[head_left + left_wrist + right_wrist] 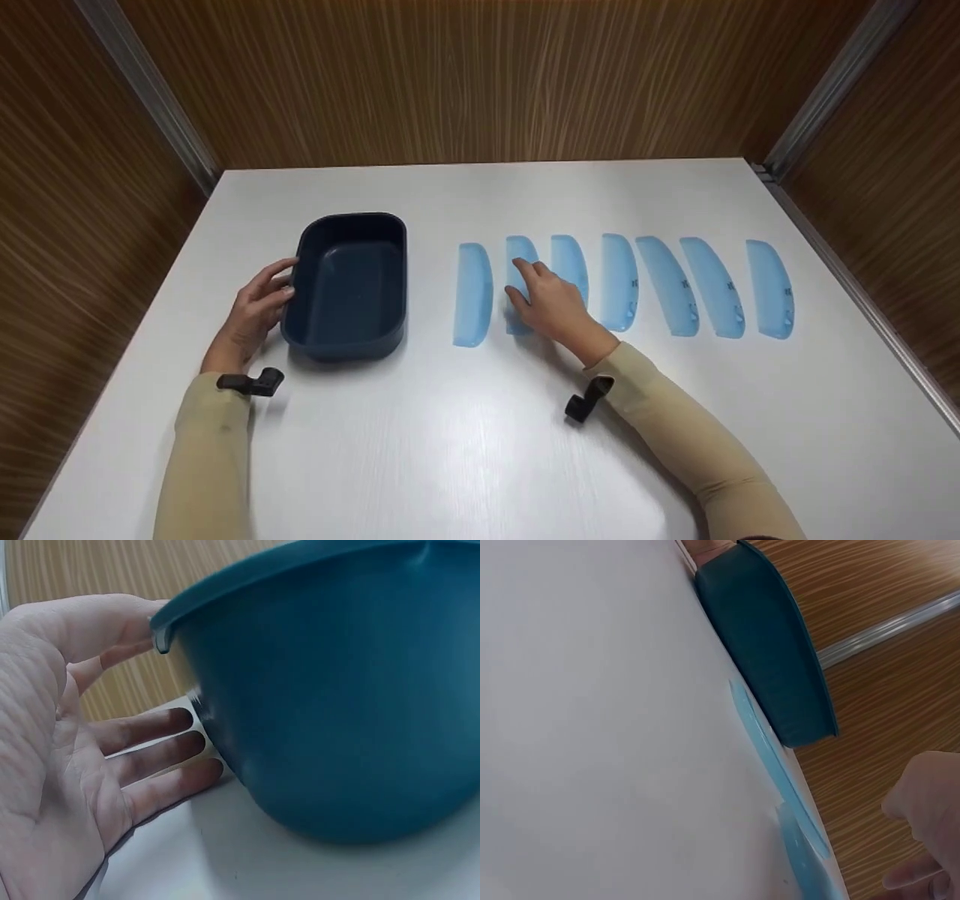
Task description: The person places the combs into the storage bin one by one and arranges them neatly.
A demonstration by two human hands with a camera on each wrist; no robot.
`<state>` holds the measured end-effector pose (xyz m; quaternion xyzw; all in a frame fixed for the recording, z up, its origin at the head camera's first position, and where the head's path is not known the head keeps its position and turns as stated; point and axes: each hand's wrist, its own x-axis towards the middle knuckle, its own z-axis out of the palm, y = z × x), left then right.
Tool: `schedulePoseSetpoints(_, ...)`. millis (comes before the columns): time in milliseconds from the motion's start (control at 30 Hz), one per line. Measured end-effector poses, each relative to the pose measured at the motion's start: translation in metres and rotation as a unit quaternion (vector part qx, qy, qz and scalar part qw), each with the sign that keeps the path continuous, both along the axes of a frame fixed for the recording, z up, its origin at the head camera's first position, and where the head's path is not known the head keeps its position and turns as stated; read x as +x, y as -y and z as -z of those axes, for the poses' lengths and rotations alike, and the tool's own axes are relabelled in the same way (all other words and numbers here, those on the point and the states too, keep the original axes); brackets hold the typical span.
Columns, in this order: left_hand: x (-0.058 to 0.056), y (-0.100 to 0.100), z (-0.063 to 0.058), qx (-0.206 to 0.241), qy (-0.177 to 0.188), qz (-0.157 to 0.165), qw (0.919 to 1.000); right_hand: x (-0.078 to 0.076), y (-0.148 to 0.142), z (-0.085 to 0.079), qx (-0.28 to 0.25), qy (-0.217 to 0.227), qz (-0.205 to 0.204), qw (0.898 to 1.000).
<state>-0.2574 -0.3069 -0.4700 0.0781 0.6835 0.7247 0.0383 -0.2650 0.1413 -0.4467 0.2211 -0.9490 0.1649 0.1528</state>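
A dark blue rounded rectangular tub (pixel 345 346) stands on the left of the table with nothing inside. My left hand (pixel 255 315) is at its left side; in the left wrist view the left hand's (pixel 82 735) fingers reach straight to the tub's wall (pixel 337 705). To the right, several light blue, translucent, comb-shaped flat pieces lie in a row. My right hand (pixel 551 304) is over the second piece (pixel 520 246) and partly hides it, holding nothing, its fingers spread. The third piece (pixel 568 259) is partly covered too. Left of them lies the first piece (pixel 472 296).
Further right lie more of the pieces, the outermost (pixel 770 289) towards the table's right edge. Small dark marks show on several of them. Brown wood-grain panels (pixel 480 82) enclose the white table (pixel 450 450) at the back and sides.
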Motion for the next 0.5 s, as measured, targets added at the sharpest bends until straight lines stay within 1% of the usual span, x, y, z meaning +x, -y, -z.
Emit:
schedulePoseSetpoints(100,0.001,0.000,0.001,-0.004,0.002,-0.002,1.0000,0.002,0.006,0.000,0.000,0.019,-0.006,1.000)
schedulePoseSetpoints(200,0.002,0.000,0.002,-0.016,0.005,-0.004,0.9999,0.001,0.011,-0.001,0.005,0.026,-0.009,1.000)
schedulePoseSetpoints(300,0.002,0.000,0.002,-0.022,0.007,-0.007,0.9997,-0.001,0.015,-0.002,0.003,0.038,-0.004,0.999)
schedulePoseSetpoints(400,0.001,-0.001,0.001,-0.024,0.009,-0.008,0.9996,-0.004,0.019,-0.003,-0.012,0.060,0.008,0.998)
schedulePoseSetpoints(500,0.001,-0.002,0.002,-0.022,0.015,-0.007,0.9996,-0.006,0.023,-0.003,-0.039,0.094,0.018,0.995)
